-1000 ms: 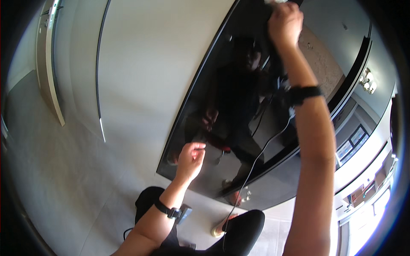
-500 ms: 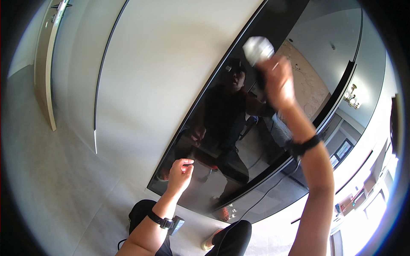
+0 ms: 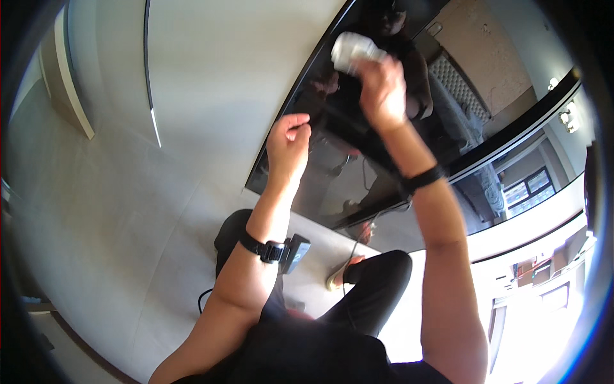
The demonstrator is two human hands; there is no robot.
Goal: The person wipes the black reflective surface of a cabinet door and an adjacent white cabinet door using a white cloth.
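Two hands are working at the dark glossy screen mounted on the pale wall, and we are taking everything relative to that screen. Our right hand is clamping a wad of white cloth and pressing it against the screen's upper part, probably so the cloth's face is rubbing flat on the glass. Our left hand is curling into a loose fist holding nothing, hovering at the screen's lower left edge, seemingly just staying clear. Both wrists are wearing black bands, and the glass is mirroring the room behind us.
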